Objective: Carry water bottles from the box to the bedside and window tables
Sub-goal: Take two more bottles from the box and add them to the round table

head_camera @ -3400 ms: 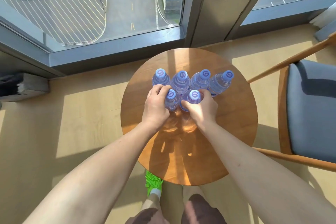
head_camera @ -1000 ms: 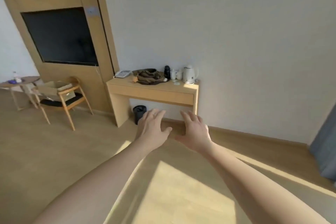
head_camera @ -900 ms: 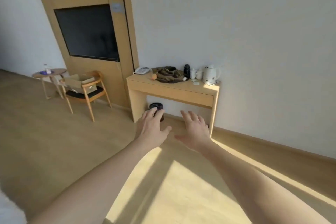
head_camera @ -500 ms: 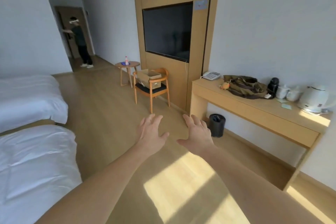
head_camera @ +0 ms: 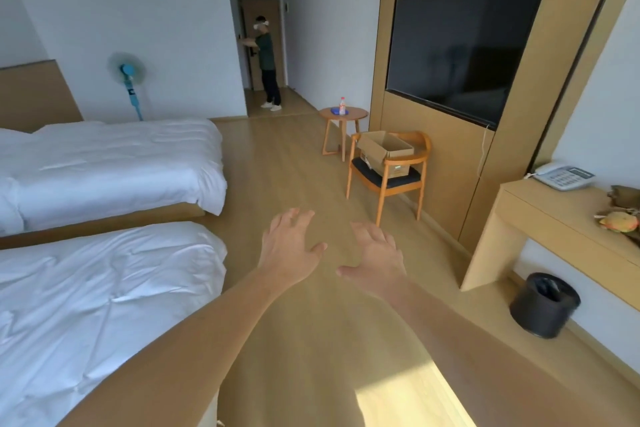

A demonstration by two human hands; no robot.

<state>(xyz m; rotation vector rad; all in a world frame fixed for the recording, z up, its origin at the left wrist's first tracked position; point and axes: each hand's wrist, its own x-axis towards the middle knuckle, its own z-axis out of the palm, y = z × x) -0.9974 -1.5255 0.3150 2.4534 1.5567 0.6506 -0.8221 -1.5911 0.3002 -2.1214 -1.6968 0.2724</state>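
Observation:
An open cardboard box (head_camera: 385,152) rests on the seat of a wooden chair (head_camera: 388,180) against the TV wall, a few steps ahead on the right. What it contains is hidden from here. My left hand (head_camera: 290,248) and my right hand (head_camera: 376,258) are stretched out in front of me over the wooden floor, fingers spread, palms down, holding nothing. A small round wooden table (head_camera: 343,114) behind the chair carries one bottle (head_camera: 342,105) with a red cap.
Two beds with white covers, the near bed (head_camera: 90,305) and the far bed (head_camera: 104,163), fill the left side. A desk (head_camera: 561,218) with a phone stands at the right, a black bin (head_camera: 543,303) beneath it. Another person (head_camera: 266,62) stands in the far doorway. A fan (head_camera: 127,80) stands by the wall.
I have let go of the bottles on the window table and turned left into the room. Both hands are now empty, and the chair with the box has come into view ahead.

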